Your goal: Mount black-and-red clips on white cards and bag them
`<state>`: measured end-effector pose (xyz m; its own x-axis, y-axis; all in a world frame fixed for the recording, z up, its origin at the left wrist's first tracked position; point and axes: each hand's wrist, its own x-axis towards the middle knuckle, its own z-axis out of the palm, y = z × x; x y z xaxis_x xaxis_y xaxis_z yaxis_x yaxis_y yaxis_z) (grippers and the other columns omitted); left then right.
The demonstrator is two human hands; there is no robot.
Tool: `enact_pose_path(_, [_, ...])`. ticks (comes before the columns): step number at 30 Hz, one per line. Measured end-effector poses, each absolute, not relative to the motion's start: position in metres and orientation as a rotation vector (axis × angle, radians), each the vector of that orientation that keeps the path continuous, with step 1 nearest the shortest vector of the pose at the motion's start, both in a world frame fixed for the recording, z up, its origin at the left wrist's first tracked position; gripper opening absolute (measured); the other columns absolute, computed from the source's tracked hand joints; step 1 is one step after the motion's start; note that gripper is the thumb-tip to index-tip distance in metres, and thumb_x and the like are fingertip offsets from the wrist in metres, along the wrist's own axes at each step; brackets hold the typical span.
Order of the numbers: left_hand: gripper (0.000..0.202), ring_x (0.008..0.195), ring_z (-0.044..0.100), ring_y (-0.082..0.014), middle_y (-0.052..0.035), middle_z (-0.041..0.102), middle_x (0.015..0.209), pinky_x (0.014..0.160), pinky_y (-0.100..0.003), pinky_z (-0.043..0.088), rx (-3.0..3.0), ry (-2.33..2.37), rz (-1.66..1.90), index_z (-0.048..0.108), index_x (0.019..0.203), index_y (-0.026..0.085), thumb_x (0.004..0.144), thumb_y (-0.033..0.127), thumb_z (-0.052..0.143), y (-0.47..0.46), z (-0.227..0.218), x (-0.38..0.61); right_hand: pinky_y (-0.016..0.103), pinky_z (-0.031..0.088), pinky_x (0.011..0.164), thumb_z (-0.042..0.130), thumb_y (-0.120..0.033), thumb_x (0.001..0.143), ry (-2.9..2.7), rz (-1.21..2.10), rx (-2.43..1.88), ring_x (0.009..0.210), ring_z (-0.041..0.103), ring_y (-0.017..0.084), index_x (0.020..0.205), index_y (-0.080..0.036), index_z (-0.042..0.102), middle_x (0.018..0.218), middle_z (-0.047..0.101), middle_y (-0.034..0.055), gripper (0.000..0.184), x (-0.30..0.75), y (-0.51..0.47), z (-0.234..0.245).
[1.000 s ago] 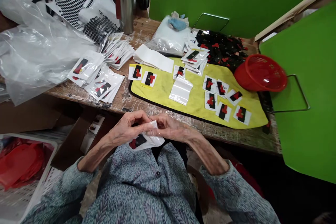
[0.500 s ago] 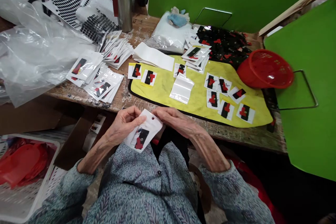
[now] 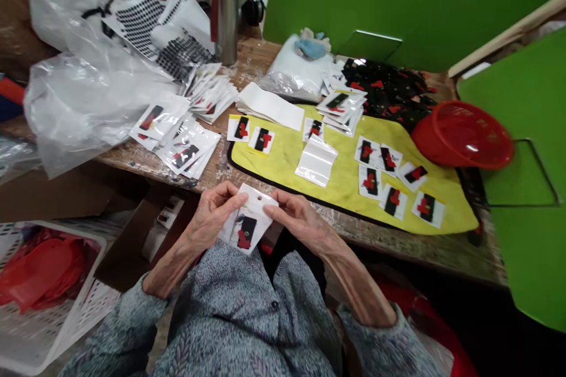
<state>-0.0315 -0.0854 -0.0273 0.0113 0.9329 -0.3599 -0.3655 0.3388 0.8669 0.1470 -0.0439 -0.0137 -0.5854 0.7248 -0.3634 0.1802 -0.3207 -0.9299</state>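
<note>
Over my lap, a small white plastic packet (image 3: pixel 239 238) with a hole near its top edge holds a black piece and a red piece. My left hand (image 3: pixel 216 212) pinches its upper left side between thumb and fingers. The upper right corner is pinched by my right hand (image 3: pixel 294 212), thumb on top. Beyond the table edge lies a yellow mat (image 3: pixel 340 206). On it are a clear-fronted white bag (image 3: pixel 317 160) and several white cards (image 3: pixel 426 208) bearing black and red pieces.
Piles of filled packets (image 3: pixel 186 156) lie left of the mat. A steel flask (image 3: pixel 227 17) stands behind them. At right, a red basket (image 3: pixel 464 135) leans beside a heap of black and red pieces (image 3: pixel 389 88). A white crate (image 3: pixel 95 288) sits low left.
My right thumb has come onto the packet's front at the upper right corner, where the fingers were at its edge before. The whole view has shifted slightly.
</note>
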Motion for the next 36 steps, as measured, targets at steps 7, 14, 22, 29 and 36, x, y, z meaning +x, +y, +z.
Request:
enact_pose_path(7, [0.028,0.065,0.057,-0.0117,0.0005,0.063,0.075,0.063,-0.025,0.047,0.907,1.474,1.279,0.064,0.084,0.017,0.076,0.042,0.072,-0.062,-0.009,-0.078,0.023,0.03,0.053,0.064,-0.047,0.081,-1.546,1.937,-1.065,0.057,0.039,0.009,0.07,-0.019,0.05,0.063,0.045,-0.0048,0.033,0.096,-0.002,-0.012])
enact_pose_path(14, [0.018,0.099,0.057,-0.0259,-0.009,0.067,0.1,0.092,-0.042,0.043,1.895,2.239,1.003,0.067,0.099,0.02,0.089,0.024,0.053,-0.052,-0.018,-0.108,0.029,0.043,0.066,0.055,-0.029,0.087,-1.805,1.406,-1.242,0.07,0.052,0.015,0.083,-0.017,0.056,0.075,0.057,0.0021,0.013,0.003,0.05,-0.024])
enact_pose_path(22, [0.028,0.111,0.052,-0.0374,-0.0183,0.063,0.118,0.094,-0.055,0.038,1.994,2.478,0.855,0.068,0.111,0.017,0.09,0.027,0.052,-0.04,-0.05,-0.104,0.042,0.043,0.09,0.047,-0.022,0.093,-2.262,0.32,-1.508,0.106,0.055,0.028,0.113,-0.014,0.059,0.11,0.063,0.0143,0.024,0.106,0.01,-0.031])
enact_pose_path(29, [0.017,0.097,0.061,-0.0231,-0.0092,0.063,0.099,0.09,-0.038,0.049,1.844,1.895,1.214,0.068,0.097,0.02,0.089,0.028,0.055,-0.057,-0.037,-0.053,0.04,0.039,0.083,0.05,-0.024,0.093,-2.069,0.013,-1.753,0.1,0.052,0.028,0.103,-0.017,0.063,0.109,0.065,0.0128,0.018,0.212,0.004,-0.072])
enact_pose_path(36, [0.04,0.089,0.067,-0.0186,-0.0075,0.072,0.096,0.081,-0.03,0.051,0.989,1.244,0.949,0.068,0.101,0.016,0.084,0.052,0.062,-0.034,-0.025,0.014,0.04,0.039,0.082,0.043,-0.017,0.096,-1.979,-0.034,-1.643,0.09,0.054,0.024,0.089,-0.02,0.066,0.094,0.068,0.0102,0.025,0.202,-0.005,-0.055])
